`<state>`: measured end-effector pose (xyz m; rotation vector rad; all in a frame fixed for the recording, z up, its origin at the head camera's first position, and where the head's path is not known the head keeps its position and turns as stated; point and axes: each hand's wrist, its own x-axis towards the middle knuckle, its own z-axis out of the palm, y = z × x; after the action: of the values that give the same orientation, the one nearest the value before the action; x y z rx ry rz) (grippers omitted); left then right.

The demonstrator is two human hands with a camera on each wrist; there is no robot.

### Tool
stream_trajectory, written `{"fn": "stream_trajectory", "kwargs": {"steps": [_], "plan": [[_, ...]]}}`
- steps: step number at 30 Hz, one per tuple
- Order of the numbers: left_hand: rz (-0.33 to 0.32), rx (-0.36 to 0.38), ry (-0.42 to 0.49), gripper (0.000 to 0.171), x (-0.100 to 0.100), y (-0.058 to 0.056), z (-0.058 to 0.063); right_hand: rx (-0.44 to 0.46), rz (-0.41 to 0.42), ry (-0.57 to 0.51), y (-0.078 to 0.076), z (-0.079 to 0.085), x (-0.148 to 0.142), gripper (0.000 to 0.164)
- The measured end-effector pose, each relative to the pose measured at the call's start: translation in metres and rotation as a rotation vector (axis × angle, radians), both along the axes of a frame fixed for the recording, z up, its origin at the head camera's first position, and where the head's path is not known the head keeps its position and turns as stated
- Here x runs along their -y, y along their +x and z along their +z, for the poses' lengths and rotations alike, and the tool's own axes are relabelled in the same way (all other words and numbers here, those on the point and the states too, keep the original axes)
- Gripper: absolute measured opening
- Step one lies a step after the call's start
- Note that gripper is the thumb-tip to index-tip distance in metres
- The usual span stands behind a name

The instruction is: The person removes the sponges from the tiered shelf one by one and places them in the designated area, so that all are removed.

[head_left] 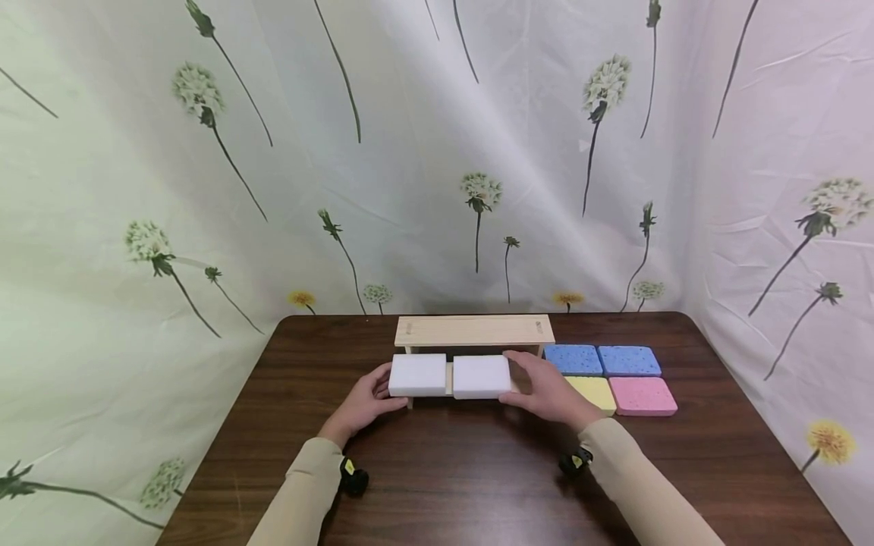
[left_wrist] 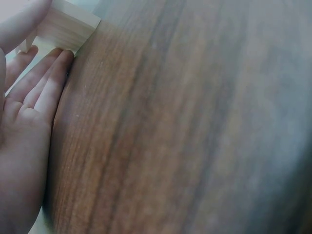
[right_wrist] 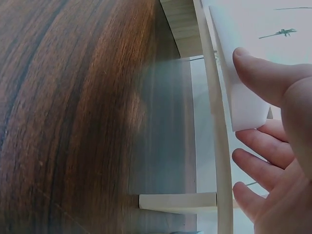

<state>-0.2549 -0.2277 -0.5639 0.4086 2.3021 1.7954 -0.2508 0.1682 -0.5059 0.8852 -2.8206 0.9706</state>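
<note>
Two white sponge blocks lie side by side on the front board of a light wooden stand in the head view: the left white sponge (head_left: 418, 374) and the right white sponge (head_left: 481, 377). A narrow gap between them shows the wooden board (head_left: 449, 379). My left hand (head_left: 365, 402) holds the outer end of the left block, thumb at its front corner. At the other outer end, my right hand (head_left: 549, 388) grips the right block between thumb and fingers. In the right wrist view its thumb lies against the white sponge (right_wrist: 243, 97). The left wrist view barely shows the left block.
Behind the blocks stands a raised wooden board (head_left: 474, 330). To the right lie two blue sponges (head_left: 573, 359), a pink sponge (head_left: 643, 396) and a yellow sponge (head_left: 592, 393), partly behind my right hand. The dark wooden table (head_left: 451, 478) meets a flowered curtain (head_left: 423, 189) at the back.
</note>
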Motion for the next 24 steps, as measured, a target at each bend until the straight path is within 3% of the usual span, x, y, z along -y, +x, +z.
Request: {"fn": "stream_trajectory", "kwargs": {"steps": [24], "plan": [[-0.001, -0.002, -0.007, 0.083, 0.002, -0.001, -0.001, -0.003, -0.026, 0.013, 0.016, 0.002, -0.021, 0.082]]}}
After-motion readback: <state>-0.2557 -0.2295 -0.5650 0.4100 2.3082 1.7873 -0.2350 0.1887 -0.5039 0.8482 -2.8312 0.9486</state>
